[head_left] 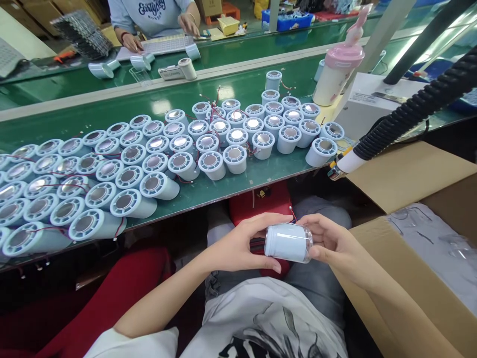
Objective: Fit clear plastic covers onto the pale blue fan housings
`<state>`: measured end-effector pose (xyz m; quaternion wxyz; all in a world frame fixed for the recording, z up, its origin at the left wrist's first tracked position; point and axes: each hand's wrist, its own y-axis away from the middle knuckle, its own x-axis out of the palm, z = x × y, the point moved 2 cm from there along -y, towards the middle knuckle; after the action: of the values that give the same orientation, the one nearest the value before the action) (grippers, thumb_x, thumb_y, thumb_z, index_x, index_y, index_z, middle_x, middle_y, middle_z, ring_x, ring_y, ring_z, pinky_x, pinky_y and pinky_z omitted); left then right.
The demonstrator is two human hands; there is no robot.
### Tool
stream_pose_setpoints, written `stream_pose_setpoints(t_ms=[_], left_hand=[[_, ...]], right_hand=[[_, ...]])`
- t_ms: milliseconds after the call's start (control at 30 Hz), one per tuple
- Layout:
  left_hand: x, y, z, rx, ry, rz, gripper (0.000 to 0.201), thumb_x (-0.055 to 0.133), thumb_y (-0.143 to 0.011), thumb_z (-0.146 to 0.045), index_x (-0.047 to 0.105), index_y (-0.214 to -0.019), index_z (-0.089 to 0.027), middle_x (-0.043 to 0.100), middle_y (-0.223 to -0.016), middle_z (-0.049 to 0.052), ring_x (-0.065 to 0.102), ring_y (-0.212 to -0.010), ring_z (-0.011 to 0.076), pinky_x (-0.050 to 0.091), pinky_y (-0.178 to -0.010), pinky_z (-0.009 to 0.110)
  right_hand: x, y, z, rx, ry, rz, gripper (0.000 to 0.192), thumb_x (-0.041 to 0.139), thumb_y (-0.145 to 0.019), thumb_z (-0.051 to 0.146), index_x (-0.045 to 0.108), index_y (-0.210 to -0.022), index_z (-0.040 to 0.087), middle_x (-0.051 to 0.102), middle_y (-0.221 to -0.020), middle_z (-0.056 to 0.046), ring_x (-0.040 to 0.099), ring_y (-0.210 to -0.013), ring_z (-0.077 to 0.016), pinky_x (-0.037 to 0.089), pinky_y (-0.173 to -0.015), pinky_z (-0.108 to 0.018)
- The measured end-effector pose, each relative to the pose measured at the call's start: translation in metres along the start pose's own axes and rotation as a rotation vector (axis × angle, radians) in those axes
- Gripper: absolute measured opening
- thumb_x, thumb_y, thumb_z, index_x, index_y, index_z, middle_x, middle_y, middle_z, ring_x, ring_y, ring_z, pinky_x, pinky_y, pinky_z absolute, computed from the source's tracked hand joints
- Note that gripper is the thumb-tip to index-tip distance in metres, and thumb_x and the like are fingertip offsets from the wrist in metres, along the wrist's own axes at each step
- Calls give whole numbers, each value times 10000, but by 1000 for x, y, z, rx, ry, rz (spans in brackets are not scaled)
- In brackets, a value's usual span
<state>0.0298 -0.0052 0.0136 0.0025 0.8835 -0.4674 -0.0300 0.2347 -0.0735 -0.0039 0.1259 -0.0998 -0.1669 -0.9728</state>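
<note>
Above my lap I hold a light blue cylindrical housing (286,242) on its side, with a clear plastic cup (309,243) at its right end. My left hand (253,241) curls around the housing's left end, thumb below and fingers above. With thumb and fingers, my right hand (328,238) grips the clear cup. A short thin wire sticks up behind the housing. Beyond my hands, many similar light blue housings (234,158) with round metal discs on top stand in rows on the green bench (201,191). Red wires lie among them.
At right stands an open cardboard box (406,258) holding clear plastic pieces. A black corrugated hose (410,107) reaches down over the bench end. A pink-topped pump bottle (337,69) stands behind the rows. Across the bench, a person's hands (132,42) rest near a white tray.
</note>
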Motion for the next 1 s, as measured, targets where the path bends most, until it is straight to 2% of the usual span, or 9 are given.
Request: stream_pose_setpoints(t_ms=[200, 400, 567, 667, 800, 900, 967, 1000], left_hand=[[-1, 1, 1, 38, -28, 3, 797, 829, -639, -169, 489, -1351, -282, 517, -1389, 89, 479, -1295, 259, 438, -1056, 377], [-2, 1, 2, 72, -54, -2, 801, 828, -641, -161, 485, -1353, -287, 516, -1387, 87, 483, -1290, 254, 437, -1058, 371], [-2, 1, 4, 110, -64, 8, 815, 828, -638, -145, 476, -1357, -297, 521, -1385, 85, 467, -1308, 253, 424, -1069, 374], [-1, 1, 6, 121, -44, 9, 832, 826, -642, -143, 457, -1369, -309, 511, -1396, 85, 469, -1307, 253, 431, -1062, 378], [-1, 0, 5, 166, -85, -3, 816, 830, -635, -144, 481, -1354, -308, 514, -1395, 87, 447, -1321, 265, 395, -1088, 404], [0, 1, 3, 160, -73, -18, 722, 810, -668, -165, 515, -1313, -302, 516, -1367, 93, 463, -1298, 264, 435, -1048, 394], [3, 2, 0, 116, -39, -30, 650, 786, -704, -184, 521, -1289, -289, 506, -1345, 98, 483, -1268, 255, 471, -1005, 372], [4, 2, -1, 84, -19, -40, 622, 772, -721, -194, 518, -1282, -280, 501, -1335, 99, 496, -1248, 249, 482, -989, 363]], right_hand=[[2, -6, -3, 42, -138, -32, 410, 726, -790, 476, 534, -1038, 212, 663, -845, 8, 635, -676, -106, 541, -588, -193], [8, -7, -8, 150, -152, -64, 448, 633, -816, 581, 511, -974, 179, 674, -680, -4, 662, -545, -135, 547, -484, -198], [14, -10, -11, 228, -207, -66, 498, 579, -802, 657, 509, -913, 176, 640, -566, 15, 624, -428, -118, 448, -343, -130], [15, -10, -13, 311, -239, -50, 581, 541, -767, 734, 505, -931, 179, 648, -549, 3, 568, -343, -101, 320, -258, -97], [14, -12, -14, 399, -262, 36, 654, 432, -795, 771, 546, -931, 142, 699, -613, -76, 507, -296, -60, 186, -247, -87], [14, -13, -14, 451, -255, 106, 681, 372, -813, 772, 576, -852, 124, 681, -583, -78, 457, -271, -43, 109, -252, -111], [15, -12, -13, 446, -184, 109, 705, 305, -825, 776, 565, -750, 125, 638, -521, -66, 415, -252, -45, 89, -255, -134], [14, -12, -13, 411, -124, 70, 695, 279, -843, 761, 548, -716, 133, 618, -501, -57, 402, -249, -49, 96, -258, -142]])
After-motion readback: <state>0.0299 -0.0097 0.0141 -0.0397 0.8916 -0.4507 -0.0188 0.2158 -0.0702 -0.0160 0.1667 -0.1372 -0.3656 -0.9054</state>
